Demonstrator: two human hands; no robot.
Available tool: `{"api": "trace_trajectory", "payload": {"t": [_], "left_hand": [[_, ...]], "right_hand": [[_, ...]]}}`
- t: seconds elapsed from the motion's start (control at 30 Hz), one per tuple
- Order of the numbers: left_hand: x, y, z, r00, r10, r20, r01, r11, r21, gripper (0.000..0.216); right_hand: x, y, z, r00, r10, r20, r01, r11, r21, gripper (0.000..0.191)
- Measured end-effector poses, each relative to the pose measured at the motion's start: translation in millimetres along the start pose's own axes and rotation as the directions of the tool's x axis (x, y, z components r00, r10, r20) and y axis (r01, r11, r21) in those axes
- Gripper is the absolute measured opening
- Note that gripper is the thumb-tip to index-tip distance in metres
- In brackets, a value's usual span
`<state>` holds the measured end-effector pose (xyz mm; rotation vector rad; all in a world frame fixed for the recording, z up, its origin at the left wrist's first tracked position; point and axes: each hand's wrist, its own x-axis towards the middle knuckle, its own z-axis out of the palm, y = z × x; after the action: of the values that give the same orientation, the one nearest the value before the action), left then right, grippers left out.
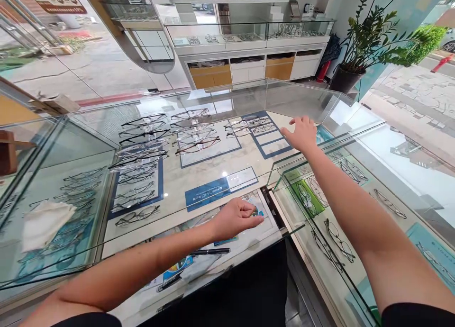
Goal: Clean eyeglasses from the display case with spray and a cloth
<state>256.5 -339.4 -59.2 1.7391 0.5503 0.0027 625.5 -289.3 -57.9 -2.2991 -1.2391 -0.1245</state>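
I stand at a glass display counter [220, 99] full of spectacle frames. My left hand [236, 216] hovers over the near part of the case with its fingers curled in a loose fist; nothing shows in them. My right hand [301, 133] reaches far into the case, fingers stretched flat, over a blue-edged tray [270, 144] with empty slots. Rows of eyeglasses [194, 132] lie on white trays to its left. More eyeglasses [137, 180] fill a blue tray at the left. A blue card [209, 192] lies in the middle.
A black pen [209, 251] and printed leaflets lie at the near edge. A white cloth [44, 222] rests on the left case. The right case holds more glasses [339, 241]. Behind stand wall cabinets [256, 64] and a potted plant [366, 42].
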Motion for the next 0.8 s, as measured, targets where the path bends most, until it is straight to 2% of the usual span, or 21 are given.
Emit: {"api": "trace_trajectory", "payload": {"t": [0.1, 0.17, 0.23, 0.33, 0.4, 0.47, 0.53, 0.6, 0.63, 0.7, 0.8], "left_hand": [[-34.4, 48.4, -18.3, 0.996, 0.062, -0.058, -0.055, 0.992, 0.118, 0.063], [-44.5, 77.6, -35.4, 0.985, 0.115, -0.129, -0.082, 0.967, 0.24, 0.06], [-40.9, 101.5, -56.8, 0.965, 0.158, -0.211, -0.066, 0.921, 0.384, 0.058], [-9.4, 123.0, -96.9, 0.929, 0.263, -0.26, -0.048, 0.783, 0.62, 0.04], [23.6, 125.8, -125.5, 0.911, 0.309, -0.273, -0.006, 0.671, 0.741, 0.027], [58.7, 120.6, -151.5, 0.876, 0.383, -0.293, 0.055, 0.525, 0.849, 0.026], [89.6, 111.0, -171.9, 0.895, 0.386, -0.225, 0.058, 0.4, 0.915, 0.032], [112.9, 101.0, -185.7, 0.929, 0.327, -0.175, 0.05, 0.355, 0.933, 0.038], [121.6, 96.7, -190.4, 0.938, 0.3, -0.175, 0.064, 0.347, 0.936, 0.04], [133.9, 90.5, -196.2, 0.943, 0.257, -0.211, 0.115, 0.344, 0.932, 0.044], [143.9, 86.3, -199.8, 0.928, 0.252, -0.275, 0.177, 0.352, 0.919, 0.043]], "right_hand": [[5.6, 5.4, -1.8, 0.999, -0.019, -0.027, 0.02, 0.998, 0.063, 0.029], [9.0, 8.8, -3.3, 0.999, -0.011, -0.044, 0.016, 0.993, 0.115, 0.024], [12.1, 11.6, -6.0, 0.998, 0.038, -0.056, -0.027, 0.981, 0.19, 0.023], [18.4, 17.7, -13.4, 0.987, 0.154, -0.051, -0.122, 0.913, 0.39, 0.027], [24.8, 26.0, -20.8, 0.973, 0.23, -0.022, -0.174, 0.789, 0.59, 0.031], [31.9, 38.8, -29.8, 0.956, 0.287, 0.065, -0.226, 0.575, 0.786, 0.032], [37.5, 54.6, -39.7, 0.933, 0.296, 0.206, -0.297, 0.306, 0.904, 0.035], [39.9, 69.9, -48.9, 0.911, 0.255, 0.325, -0.352, 0.066, 0.934, 0.037], [39.9, 76.1, -52.7, 0.903, 0.231, 0.362, -0.366, -0.025, 0.93, 0.037], [38.1, 83.9, -58.4, 0.897, 0.193, 0.397, -0.375, -0.143, 0.916, 0.039], [34.0, 84.5, -62.9, 0.897, 0.171, 0.407, -0.373, -0.197, 0.907, 0.041]]}}
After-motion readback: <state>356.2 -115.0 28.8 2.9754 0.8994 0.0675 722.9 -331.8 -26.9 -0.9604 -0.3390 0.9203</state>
